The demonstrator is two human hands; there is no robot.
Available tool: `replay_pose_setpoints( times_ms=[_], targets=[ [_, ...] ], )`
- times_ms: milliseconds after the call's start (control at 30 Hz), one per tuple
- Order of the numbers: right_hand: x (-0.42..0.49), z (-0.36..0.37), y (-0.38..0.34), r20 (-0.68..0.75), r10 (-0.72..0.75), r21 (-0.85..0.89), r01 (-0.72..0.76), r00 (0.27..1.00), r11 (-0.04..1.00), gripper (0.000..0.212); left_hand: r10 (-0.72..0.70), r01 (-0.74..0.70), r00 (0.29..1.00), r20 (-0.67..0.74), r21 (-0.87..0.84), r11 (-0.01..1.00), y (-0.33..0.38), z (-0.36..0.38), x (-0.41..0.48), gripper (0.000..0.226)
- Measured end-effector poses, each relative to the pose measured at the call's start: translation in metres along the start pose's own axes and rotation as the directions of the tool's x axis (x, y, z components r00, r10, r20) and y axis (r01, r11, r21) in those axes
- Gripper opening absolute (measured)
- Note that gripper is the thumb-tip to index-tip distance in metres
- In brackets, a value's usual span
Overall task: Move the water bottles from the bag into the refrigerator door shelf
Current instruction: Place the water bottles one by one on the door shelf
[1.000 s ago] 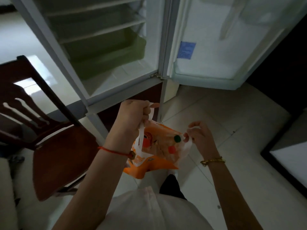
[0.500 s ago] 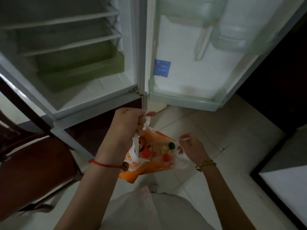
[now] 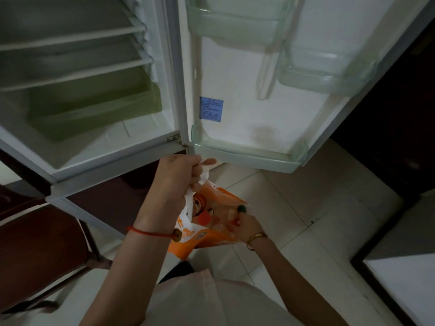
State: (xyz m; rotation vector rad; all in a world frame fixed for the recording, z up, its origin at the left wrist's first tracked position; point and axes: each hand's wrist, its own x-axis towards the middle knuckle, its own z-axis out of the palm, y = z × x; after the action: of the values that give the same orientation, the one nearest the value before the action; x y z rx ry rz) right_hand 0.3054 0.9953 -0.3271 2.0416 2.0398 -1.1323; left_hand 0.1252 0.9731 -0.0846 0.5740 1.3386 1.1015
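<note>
An orange and white plastic bag hangs in front of me above the tiled floor. My left hand grips its white handles and holds it up. My right hand reaches into the bag's open mouth, its fingers hidden among the bottles. A green cap and a red cap show beside that hand. The refrigerator door stands open just beyond the bag. Its bottom door shelf is bare and lies a little above my left hand.
The fridge interior at left has white shelves and a green drawer. Two more clear door bins sit higher on the door. A dark wooden chair stands at the left. A dark-framed white surface is at the right.
My view has swung up and left, bringing the door shelf close above the bag. My right hand let go of the bag's edge and went down into the bag.
</note>
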Motion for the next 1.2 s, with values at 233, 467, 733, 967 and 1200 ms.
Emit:
replay_pose_setpoints(
  times_ms=[233, 467, 733, 967, 1200],
  targets=[
    [0.013, 0.014, 0.006, -0.074, 0.023, 0.300, 0.001, 0.997, 0.954, 0.029, -0.014, 0.014, 1.000, 0.012, 0.014, 1.000, 0.009, 0.005, 0.016, 0.030],
    [0.020, 0.011, -0.004, -0.243, 0.011, 0.352, 0.077, 0.970, 0.933, 0.025, 0.010, -0.011, 1.000, -0.010, -0.014, 1.000, 0.026, -0.015, 0.025, 0.031],
    [0.001, -0.015, -0.036, -0.442, -0.109, 0.181, 0.208, 0.891, 0.961, 0.039, 0.015, -0.012, 0.999, 0.050, -0.058, 0.998, 0.042, -0.028, 0.033, 0.031],
    [-0.016, -0.065, -0.068, -0.573, -0.225, 0.082, 0.329, 0.788, 0.941, 0.031, 0.001, 0.000, 0.995, 0.101, -0.008, 1.000, 0.042, -0.012, 0.047, 0.031],
    [-0.023, -0.114, -0.088, -0.694, -0.341, 0.038, 0.506, 0.633, 0.862, 0.020, 0.001, -0.001, 0.997, 0.080, -0.006, 1.000, 0.047, -0.010, 0.059, 0.032]
  ],
)
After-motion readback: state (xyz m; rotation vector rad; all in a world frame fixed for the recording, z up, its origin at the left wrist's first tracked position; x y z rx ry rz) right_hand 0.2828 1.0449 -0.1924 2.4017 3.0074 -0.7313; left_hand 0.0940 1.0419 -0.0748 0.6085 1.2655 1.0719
